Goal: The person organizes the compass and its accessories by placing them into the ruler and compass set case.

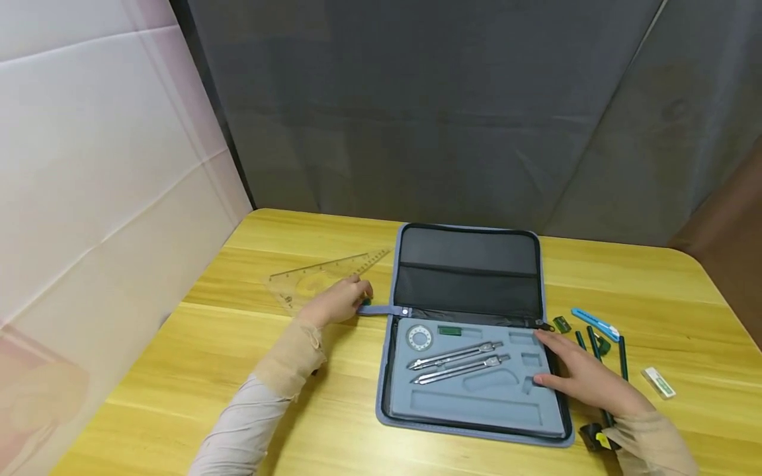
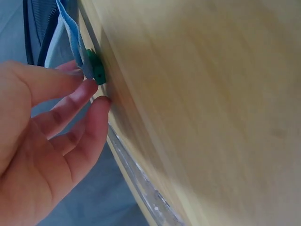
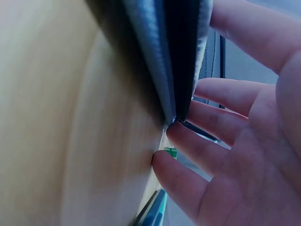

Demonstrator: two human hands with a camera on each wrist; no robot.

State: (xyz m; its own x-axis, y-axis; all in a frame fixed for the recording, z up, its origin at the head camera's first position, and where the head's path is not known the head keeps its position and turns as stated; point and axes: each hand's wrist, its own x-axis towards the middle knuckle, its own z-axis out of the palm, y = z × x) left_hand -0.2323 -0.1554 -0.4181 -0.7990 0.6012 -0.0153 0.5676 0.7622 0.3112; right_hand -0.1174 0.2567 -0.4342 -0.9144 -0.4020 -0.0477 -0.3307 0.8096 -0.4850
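An open blue-grey zip case [image 1: 470, 423] lies on the yellow wooden table [image 1: 178, 370]. Its foam insert holds two metal compasses [image 1: 458, 362], a round protractor [image 1: 419, 337] and a green piece [image 1: 450, 330]. My left hand [image 1: 342, 301] is at the case's left side. Its thumb and fingertips [image 2: 89, 87] pinch the end of the blue strap [image 2: 73, 40], right beside a small green piece [image 2: 97, 70]. My right hand [image 1: 580, 377] rests with straight fingers [image 3: 207, 146] on the case's right edge [image 3: 181, 56].
A clear set square [image 1: 321, 277] lies left of the case, behind my left hand. Right of the case lie a green sharpener [image 1: 561, 324], a blue cutter [image 1: 595, 324], dark green pencils [image 1: 622, 357] and a white eraser [image 1: 657, 382]. A grey backdrop stands behind the table.
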